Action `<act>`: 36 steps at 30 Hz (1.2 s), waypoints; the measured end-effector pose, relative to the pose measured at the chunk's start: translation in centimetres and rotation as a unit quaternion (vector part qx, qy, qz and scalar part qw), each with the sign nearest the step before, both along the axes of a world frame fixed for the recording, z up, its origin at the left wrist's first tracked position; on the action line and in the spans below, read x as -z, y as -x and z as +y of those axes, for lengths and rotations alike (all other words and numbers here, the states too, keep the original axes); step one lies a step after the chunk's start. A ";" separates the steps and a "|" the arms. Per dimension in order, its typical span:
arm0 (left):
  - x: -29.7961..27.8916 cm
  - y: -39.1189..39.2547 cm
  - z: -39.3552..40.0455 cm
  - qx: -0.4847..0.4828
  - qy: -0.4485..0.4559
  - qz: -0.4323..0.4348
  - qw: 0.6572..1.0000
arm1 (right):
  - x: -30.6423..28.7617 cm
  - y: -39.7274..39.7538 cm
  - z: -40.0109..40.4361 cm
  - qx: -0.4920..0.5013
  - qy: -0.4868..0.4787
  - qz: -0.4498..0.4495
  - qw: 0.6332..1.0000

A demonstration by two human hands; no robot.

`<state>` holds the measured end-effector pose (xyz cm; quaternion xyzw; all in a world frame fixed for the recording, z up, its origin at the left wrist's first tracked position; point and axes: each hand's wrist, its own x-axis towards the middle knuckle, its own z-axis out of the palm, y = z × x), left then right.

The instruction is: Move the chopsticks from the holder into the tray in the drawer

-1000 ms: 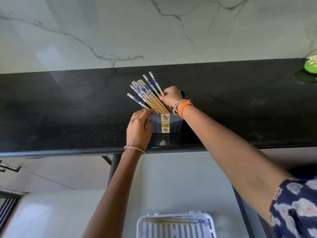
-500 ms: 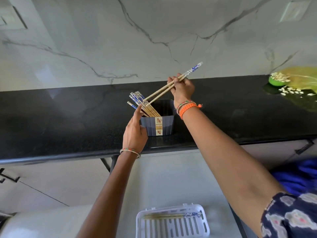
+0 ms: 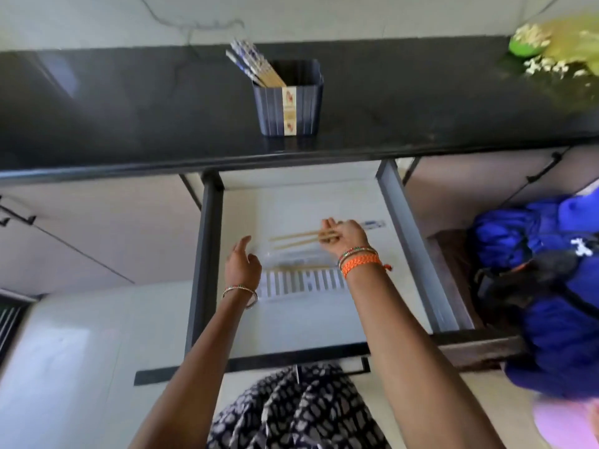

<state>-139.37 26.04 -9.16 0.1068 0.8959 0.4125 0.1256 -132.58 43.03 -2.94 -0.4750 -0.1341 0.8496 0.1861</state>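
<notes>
From the head camera, the right hand (image 3: 345, 236) is closed around a pair of chopsticks (image 3: 293, 240), held level above the white slotted tray (image 3: 304, 281) in the open drawer (image 3: 418, 251). The left hand (image 3: 242, 264) hovers beside the tray with fingers loosely spread, holding nothing, and more chopsticks (image 3: 256, 66) lean in the dark holder (image 3: 288, 103) on the black counter (image 3: 129, 102). The tray is blurred, though one chopstick seems to lie in it; released crooked, the pair could catch on the rim and roll onto the drawer floor.
</notes>
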 end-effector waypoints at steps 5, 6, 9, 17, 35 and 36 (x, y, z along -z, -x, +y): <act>2.9 -1.5 -3.0 0.043 0.031 -0.113 0.992 | 4.6 -2.5 -1.9 -0.012 0.019 -0.088 0.996; 3.0 -1.8 -3.2 0.050 0.033 -0.119 0.991 | 4.7 -2.5 -2.1 -0.010 0.020 -0.084 0.996; 3.0 -2.6 -3.4 0.058 0.030 -0.129 0.990 | 4.8 -1.7 -2.9 -0.026 0.010 -0.086 0.996; 4.1 -1.7 -3.7 0.054 0.020 -0.098 0.994 | 9.2 -0.3 -4.1 -0.051 -0.013 -0.170 0.984; 4.2 -2.0 -3.4 0.024 0.019 -0.096 0.995 | 10.3 0.6 -3.7 -0.142 -0.086 -0.229 0.959; 4.2 -2.0 -3.4 0.025 0.019 -0.098 0.995 | 10.1 0.8 -3.8 -0.151 -0.104 -0.247 0.952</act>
